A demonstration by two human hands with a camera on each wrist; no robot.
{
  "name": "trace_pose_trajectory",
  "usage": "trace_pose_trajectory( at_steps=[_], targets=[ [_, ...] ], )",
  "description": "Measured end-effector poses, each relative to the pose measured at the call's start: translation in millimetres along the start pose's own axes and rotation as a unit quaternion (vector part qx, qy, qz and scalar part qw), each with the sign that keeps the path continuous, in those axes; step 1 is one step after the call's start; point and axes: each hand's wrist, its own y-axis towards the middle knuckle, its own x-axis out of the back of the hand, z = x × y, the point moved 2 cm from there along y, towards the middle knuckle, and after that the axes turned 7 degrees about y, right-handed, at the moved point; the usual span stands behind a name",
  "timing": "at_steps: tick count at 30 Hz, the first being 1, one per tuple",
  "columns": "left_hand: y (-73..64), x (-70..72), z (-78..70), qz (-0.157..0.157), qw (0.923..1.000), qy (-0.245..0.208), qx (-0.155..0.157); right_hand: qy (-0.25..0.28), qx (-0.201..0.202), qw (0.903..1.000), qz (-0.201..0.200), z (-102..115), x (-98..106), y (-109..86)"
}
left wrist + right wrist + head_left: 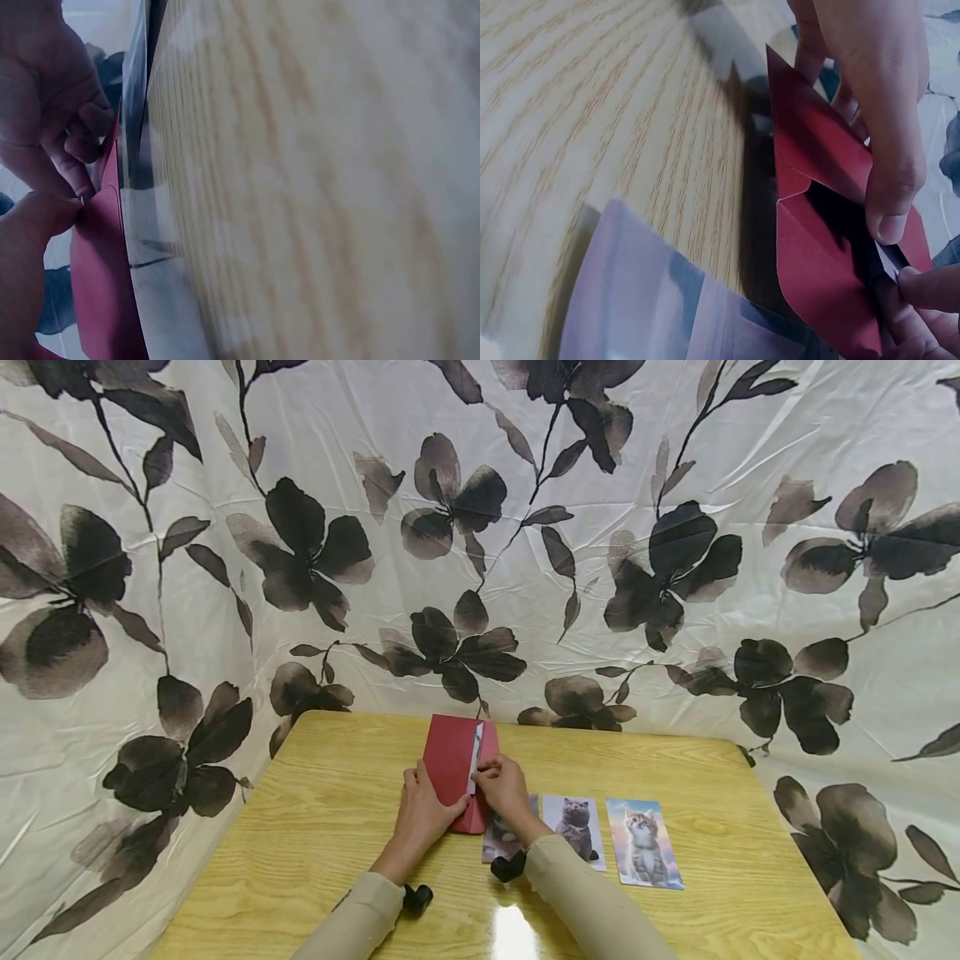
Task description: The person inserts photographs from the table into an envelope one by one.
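A red envelope point(450, 750) lies near the back edge of the table, its flap open on the right. My left hand point(424, 814) holds its lower part, thumb over the opening and fingers along the left side. From the envelope's mouth shows the narrow white edge of a card point(476, 747), most of it hidden inside. At that edge my right hand point(507, 789) pinches the card between thumb and fingers. The right wrist view shows both thumbs close together at the opening, above the spread red flaps point(817, 255).
Right of the envelope lie cat pictures in a row: one partly under my right arm point(501, 839), a grey cat picture point(576, 827) and a kitten picture point(645, 843). They rest on a wooden table point(330, 827). A flowered cloth point(480, 585) hangs behind.
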Motion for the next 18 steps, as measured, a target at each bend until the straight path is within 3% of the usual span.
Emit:
trace_pose_trajectory(
  at_steps=[7, 18],
  targets=[
    [-0.5, 0.9, -0.3, -0.009, 0.9999, -0.005, -0.002, -0.025, 0.025, 0.9993, -0.012, -0.1, -2.6, -2.6],
    [2.1, 2.3, 0.3, -0.004, 1.0, -0.001, -0.001, -0.031, 0.006, 0.9995, -0.004, 6.0, -4.7, -0.7]
  ],
)
